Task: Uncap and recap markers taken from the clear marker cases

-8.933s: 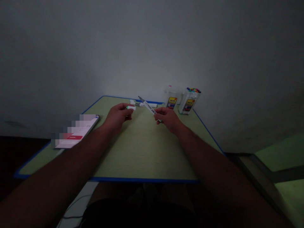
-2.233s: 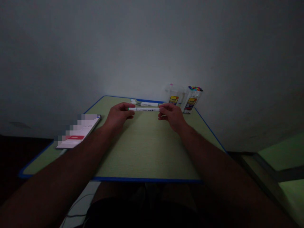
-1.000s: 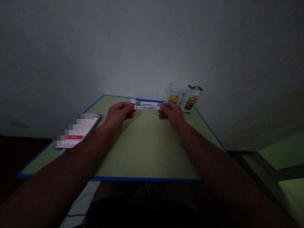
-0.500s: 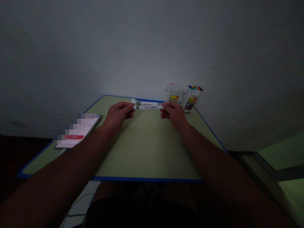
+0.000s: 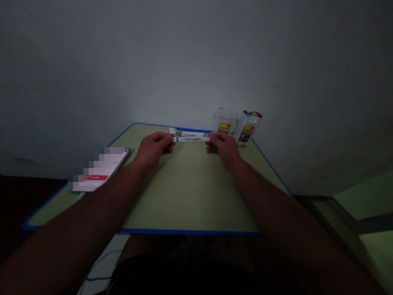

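A white marker [image 5: 193, 139] with dark print is held level above the far part of the desk. My left hand [image 5: 156, 148] pinches its left end, close to a narrow grey band. At the opposite end, the fingers of my right hand [image 5: 224, 148] are closed on the white barrel. Just behind it lies a second white marker [image 5: 193, 134], partly covered by the held one. A small white piece [image 5: 172, 130], perhaps that marker's cap end, shows beyond my left fingertips.
Two clear plastic cases stand at the back right: one case [image 5: 225, 123] with a yellow label, another case [image 5: 247, 129] full of colour-topped markers. A tablet [image 5: 101, 172] lies on the left of the blue-edged green desk [image 5: 190, 196]. A wall rises behind.
My right hand has shifted slightly left with the marker. The grey band near my left fingers looks narrower than before. My left hand stays almost in place.
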`<state>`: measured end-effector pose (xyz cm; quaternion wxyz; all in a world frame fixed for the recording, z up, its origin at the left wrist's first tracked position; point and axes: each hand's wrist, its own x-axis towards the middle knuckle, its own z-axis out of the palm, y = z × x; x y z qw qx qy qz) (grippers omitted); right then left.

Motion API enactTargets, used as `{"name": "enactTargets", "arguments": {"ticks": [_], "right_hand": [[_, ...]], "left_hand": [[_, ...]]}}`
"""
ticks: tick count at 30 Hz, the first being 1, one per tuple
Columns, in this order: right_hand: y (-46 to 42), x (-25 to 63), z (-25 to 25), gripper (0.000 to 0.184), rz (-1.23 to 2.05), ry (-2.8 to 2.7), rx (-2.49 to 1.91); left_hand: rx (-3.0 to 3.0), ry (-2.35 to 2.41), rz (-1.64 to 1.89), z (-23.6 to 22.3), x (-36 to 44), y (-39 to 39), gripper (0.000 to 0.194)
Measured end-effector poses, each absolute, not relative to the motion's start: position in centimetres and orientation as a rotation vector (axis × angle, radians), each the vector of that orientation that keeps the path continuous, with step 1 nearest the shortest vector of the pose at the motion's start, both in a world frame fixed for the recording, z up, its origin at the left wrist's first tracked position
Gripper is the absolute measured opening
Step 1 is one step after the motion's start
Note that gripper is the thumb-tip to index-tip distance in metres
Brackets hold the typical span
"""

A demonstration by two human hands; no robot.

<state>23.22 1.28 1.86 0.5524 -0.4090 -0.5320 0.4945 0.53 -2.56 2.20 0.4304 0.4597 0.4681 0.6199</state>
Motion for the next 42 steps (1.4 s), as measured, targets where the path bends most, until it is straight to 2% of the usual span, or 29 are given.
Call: {"name": "enactTargets", "arguments": {"ticks": [7, 12, 22, 42], "right_hand": [[1.24, 23.24, 2.0, 0.009, 1.232, -1.229, -0.951], [1.42, 23.45, 1.85, 0.014, 1.221, -1.243, -0.931], [1.16, 23.31, 1.64, 0.016, 1.208, -1.266, -0.942], [0.63, 22.91, 2.22, 0.016, 1.174, -1.291, -0.893]], "left_hand": [[1.152, 1.184, 1.537, 2.17, 0.45, -2.58, 0.016], [1.161, 1.189, 1.52, 1.96, 0.3, -2.42, 0.017], [1.1, 1.236, 1.499, 1.76, 0.33, -2.14, 0.006], [1.112, 1.251, 1.563, 2.14, 1.03, -2.83, 0.004]]}}
